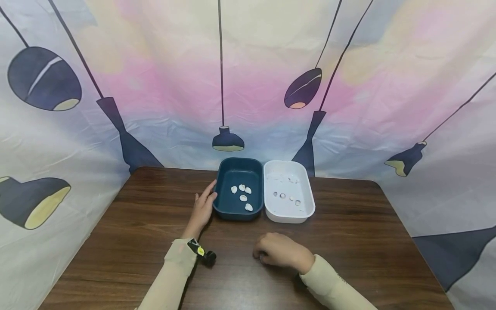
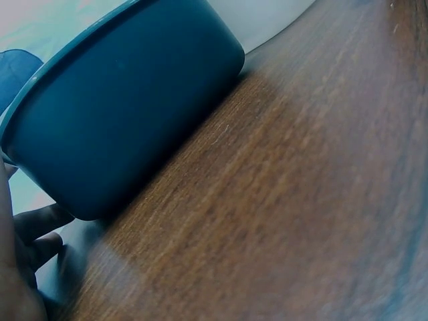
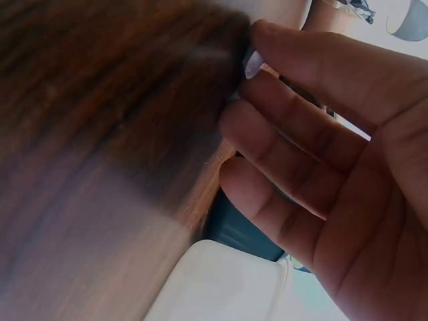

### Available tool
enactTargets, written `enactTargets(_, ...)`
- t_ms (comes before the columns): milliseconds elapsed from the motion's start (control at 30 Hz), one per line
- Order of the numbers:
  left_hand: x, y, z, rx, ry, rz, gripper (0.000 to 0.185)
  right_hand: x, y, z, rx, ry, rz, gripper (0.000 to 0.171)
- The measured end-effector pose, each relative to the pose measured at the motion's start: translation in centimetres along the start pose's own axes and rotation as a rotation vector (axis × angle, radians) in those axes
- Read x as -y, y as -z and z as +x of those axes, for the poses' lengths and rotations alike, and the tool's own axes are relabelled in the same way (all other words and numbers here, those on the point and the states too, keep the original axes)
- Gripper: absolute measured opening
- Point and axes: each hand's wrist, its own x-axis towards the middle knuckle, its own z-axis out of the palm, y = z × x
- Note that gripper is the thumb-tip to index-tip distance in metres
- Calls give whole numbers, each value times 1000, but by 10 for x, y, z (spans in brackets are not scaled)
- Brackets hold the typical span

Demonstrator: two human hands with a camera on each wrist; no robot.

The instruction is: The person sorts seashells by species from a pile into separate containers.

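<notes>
A dark teal tray (image 1: 234,165) holds several small white pieces (image 1: 243,198) that look like shells. Fingers extended, my left hand (image 1: 202,209) rests against its left side; the left wrist view shows that hand (image 2: 33,247) at the tray's lower corner. Beside the teal tray stands a white tray (image 1: 288,215) with several small, clear round pieces (image 1: 282,196) in it. My right hand (image 1: 284,252) is over the table in front of the white tray. Between its thumb and forefinger it pinches a small translucent piece (image 3: 253,65), hidden from the head view.
Both trays stand side by side near the back edge of the brown wooden table (image 1: 368,241). Behind the table hangs a cloth backdrop (image 1: 186,77) printed with lamps. A wrist camera (image 1: 209,257) on the left sleeve sits close over the tabletop.
</notes>
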Motion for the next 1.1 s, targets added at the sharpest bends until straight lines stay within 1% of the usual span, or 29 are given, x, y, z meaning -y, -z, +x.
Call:
enactTargets(167, -1, 0, 0, -2, -4, 4, 52, 0, -1, 1, 2, -5, 2, 18)
enactTargets(333, -1, 0, 0, -3, -7, 6, 52, -3, 2, 1, 11, -11, 33, 18)
enactTargets(633, -3, 0, -1, -7, -25, 19, 51, -4, 15, 0, -28, -1, 79, 16)
enactTargets(967, -2, 1, 0, 5, -20, 20, 51, -7, 12, 1, -24, -9, 72, 15)
enactTargets(1100, -1, 1, 1, 11, -18, 20, 51, -10, 14, -1, -32, 0, 88, 15)
